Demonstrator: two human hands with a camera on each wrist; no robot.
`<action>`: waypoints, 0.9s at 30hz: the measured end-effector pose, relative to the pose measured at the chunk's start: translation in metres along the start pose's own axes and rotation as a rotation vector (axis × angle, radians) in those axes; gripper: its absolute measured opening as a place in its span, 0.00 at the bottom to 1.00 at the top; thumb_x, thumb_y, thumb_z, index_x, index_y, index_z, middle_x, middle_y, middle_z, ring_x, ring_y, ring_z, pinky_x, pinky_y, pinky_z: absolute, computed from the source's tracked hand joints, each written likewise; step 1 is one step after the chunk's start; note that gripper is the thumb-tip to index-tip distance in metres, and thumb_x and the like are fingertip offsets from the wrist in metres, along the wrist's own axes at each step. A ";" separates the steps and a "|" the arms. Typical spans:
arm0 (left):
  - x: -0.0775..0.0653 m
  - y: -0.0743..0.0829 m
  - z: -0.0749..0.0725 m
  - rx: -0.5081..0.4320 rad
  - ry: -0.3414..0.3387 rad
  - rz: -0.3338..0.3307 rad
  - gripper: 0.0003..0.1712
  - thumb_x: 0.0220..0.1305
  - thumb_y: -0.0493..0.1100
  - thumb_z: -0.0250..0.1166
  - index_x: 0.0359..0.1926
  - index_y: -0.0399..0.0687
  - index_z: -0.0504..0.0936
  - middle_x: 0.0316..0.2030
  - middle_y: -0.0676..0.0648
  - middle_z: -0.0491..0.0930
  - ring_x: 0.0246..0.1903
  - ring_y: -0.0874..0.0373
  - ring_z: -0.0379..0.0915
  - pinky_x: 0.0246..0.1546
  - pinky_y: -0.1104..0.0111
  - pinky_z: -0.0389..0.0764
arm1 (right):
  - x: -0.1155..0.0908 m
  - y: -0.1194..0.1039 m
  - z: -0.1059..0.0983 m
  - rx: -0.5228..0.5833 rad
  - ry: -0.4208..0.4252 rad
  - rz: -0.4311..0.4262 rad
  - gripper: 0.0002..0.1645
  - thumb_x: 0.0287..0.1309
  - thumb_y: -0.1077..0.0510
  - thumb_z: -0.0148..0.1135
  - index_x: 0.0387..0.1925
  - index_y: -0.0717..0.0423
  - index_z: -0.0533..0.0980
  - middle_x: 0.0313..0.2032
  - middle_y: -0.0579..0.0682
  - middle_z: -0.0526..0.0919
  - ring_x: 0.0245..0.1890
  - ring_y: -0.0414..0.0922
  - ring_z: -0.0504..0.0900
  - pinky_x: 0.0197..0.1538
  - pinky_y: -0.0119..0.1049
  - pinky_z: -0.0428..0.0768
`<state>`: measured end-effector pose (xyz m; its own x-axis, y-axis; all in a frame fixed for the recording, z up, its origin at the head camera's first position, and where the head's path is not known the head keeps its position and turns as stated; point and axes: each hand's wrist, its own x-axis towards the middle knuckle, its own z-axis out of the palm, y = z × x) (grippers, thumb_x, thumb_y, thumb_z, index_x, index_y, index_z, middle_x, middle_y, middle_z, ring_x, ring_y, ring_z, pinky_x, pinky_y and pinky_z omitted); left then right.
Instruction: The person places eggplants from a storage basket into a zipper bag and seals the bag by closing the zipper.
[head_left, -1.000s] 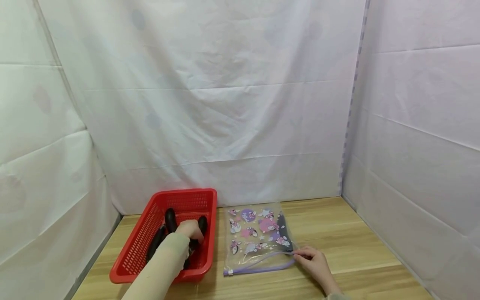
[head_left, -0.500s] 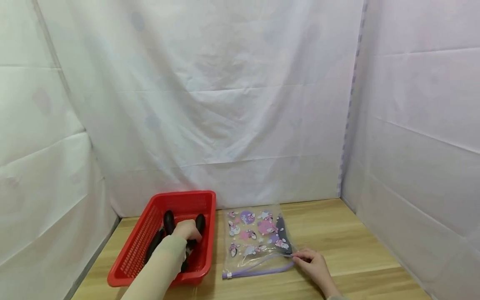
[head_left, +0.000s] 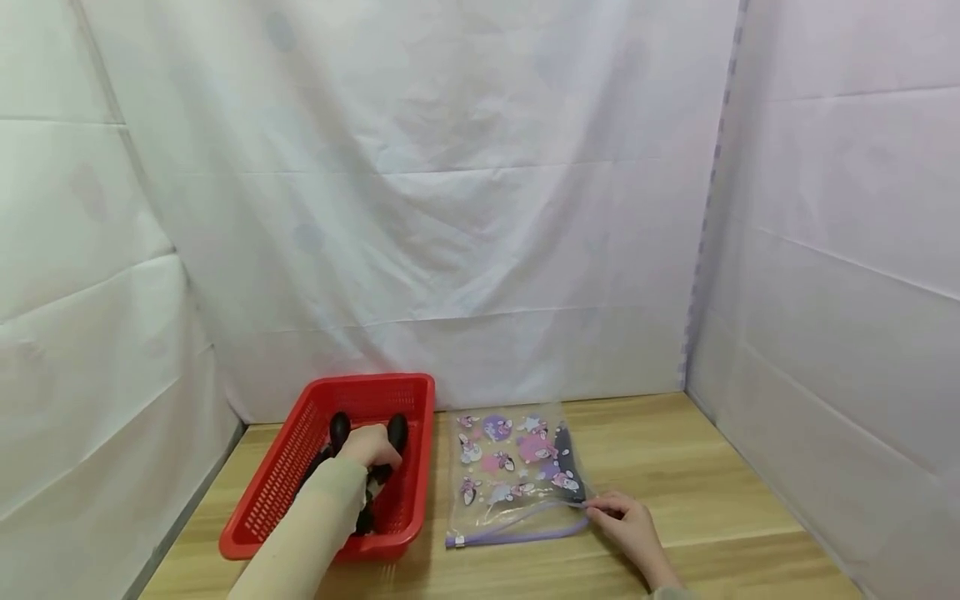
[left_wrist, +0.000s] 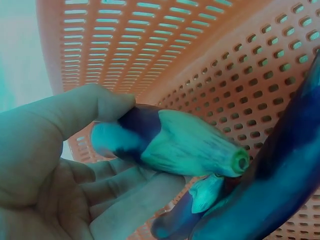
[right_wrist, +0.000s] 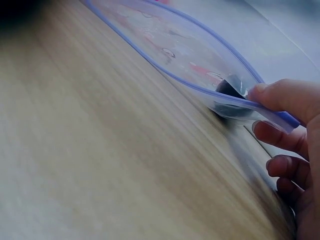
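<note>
My left hand (head_left: 371, 446) is inside the red basket (head_left: 422, 492). In the left wrist view its thumb and fingers hold an eggplant (left_wrist: 190, 142) near the pale green cap, whose cut stem points away from the palm. Beside it lie a long dark eggplant (left_wrist: 270, 170) and a smaller one (left_wrist: 175, 220). My right hand (head_left: 626, 529) pinches the corner of a clear printed zip bag (head_left: 480, 458) by its purple zipper edge (right_wrist: 210, 92). The bag's mouth gapes toward me. Inside, along its right side, a long dark thing (head_left: 564, 458) shows through the plastic.
The basket and bag rest side by side on a wood-grain table (head_left: 720, 500). White cloth (head_left: 465, 250) hangs behind and on both sides. The zipper's slider (head_left: 460, 542) sits at the bag's near left corner.
Within the basket, my left hand has shifted slightly up and to the left, and the dark eggplant end beyond its fingers has risen a little. My right hand keeps its place on the bag.
</note>
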<state>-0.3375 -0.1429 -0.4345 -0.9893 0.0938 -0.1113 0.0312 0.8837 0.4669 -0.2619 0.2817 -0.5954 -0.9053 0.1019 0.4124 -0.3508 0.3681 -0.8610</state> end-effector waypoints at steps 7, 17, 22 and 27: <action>0.003 -0.004 -0.001 -0.007 0.010 0.012 0.06 0.44 0.34 0.70 0.23 0.42 0.79 0.21 0.45 0.76 0.22 0.50 0.72 0.23 0.63 0.73 | 0.003 -0.008 0.001 -0.024 -0.013 -0.039 0.07 0.46 0.70 0.72 0.28 0.57 0.86 0.30 0.50 0.85 0.34 0.39 0.80 0.40 0.28 0.75; 0.004 0.000 -0.006 -0.008 -0.006 0.006 0.06 0.45 0.35 0.69 0.24 0.42 0.78 0.22 0.44 0.76 0.22 0.50 0.72 0.23 0.63 0.71 | 0.000 -0.046 -0.005 -0.047 -0.028 -0.050 0.06 0.46 0.72 0.71 0.29 0.62 0.85 0.30 0.54 0.85 0.35 0.40 0.81 0.41 0.26 0.75; 0.001 0.000 -0.007 -0.048 0.007 0.001 0.06 0.44 0.34 0.70 0.23 0.41 0.79 0.22 0.44 0.76 0.22 0.50 0.72 0.23 0.63 0.72 | 0.002 -0.025 -0.001 -0.044 0.007 -0.067 0.06 0.44 0.71 0.72 0.27 0.60 0.86 0.29 0.50 0.85 0.34 0.39 0.80 0.40 0.26 0.74; -0.005 0.003 -0.008 -0.036 0.011 0.004 0.08 0.43 0.33 0.71 0.25 0.41 0.78 0.22 0.44 0.75 0.23 0.50 0.71 0.23 0.62 0.73 | 0.002 -0.002 0.000 -0.062 0.007 -0.052 0.08 0.44 0.68 0.74 0.27 0.53 0.86 0.29 0.43 0.85 0.34 0.36 0.79 0.40 0.26 0.74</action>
<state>-0.3340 -0.1439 -0.4258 -0.9908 0.0917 -0.0999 0.0299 0.8663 0.4986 -0.2629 0.2816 -0.5931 -0.8845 0.0871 0.4583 -0.3817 0.4296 -0.8184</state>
